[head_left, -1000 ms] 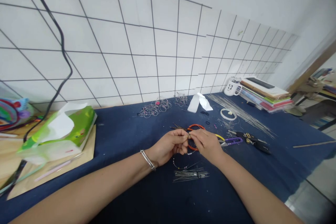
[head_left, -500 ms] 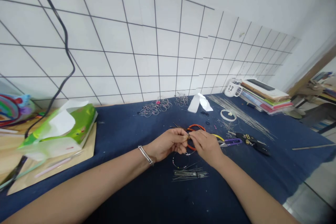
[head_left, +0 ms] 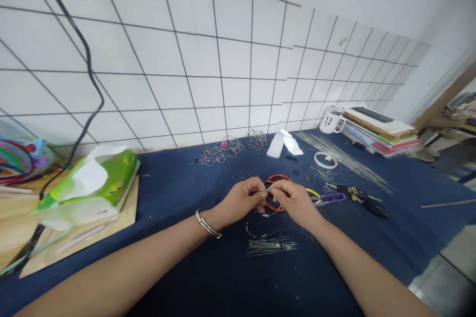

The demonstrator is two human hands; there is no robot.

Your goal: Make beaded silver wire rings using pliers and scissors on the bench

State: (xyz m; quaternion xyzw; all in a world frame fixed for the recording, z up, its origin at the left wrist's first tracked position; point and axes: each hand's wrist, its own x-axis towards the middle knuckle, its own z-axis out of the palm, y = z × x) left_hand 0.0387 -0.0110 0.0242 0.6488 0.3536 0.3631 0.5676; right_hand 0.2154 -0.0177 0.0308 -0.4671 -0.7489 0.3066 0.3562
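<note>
My left hand (head_left: 250, 196), a silver bangle on its wrist, pinches a thin wire with thumb and forefinger. Fingertip to fingertip with it, my right hand (head_left: 292, 200) pinches the same spot. Below them hangs a thin beaded wire (head_left: 247, 231) bent into a loop with small, pale beads; my fingers hide where its ends meet. Behind both hands lies a tool with orange handles (head_left: 279, 177), partly covered. Just under the loop is a bundle of short straight wires (head_left: 271, 246) on the dark blue cloth (head_left: 193, 277).
To the right lie purple-handled snips (head_left: 333, 198), a yellow handle (head_left: 313, 192) and a black tool (head_left: 366, 200). Coiled wire pieces (head_left: 219, 152), long wires (head_left: 349, 161), a white ring spool (head_left: 325, 160), a mug (head_left: 330, 121) and stacked books (head_left: 383, 131) stand behind. Left is a green tissue pack (head_left: 111, 178).
My right fingers have shifted slightly and bent at the wire, now showing more of it between the fingertips. The view has turned a little.
</note>
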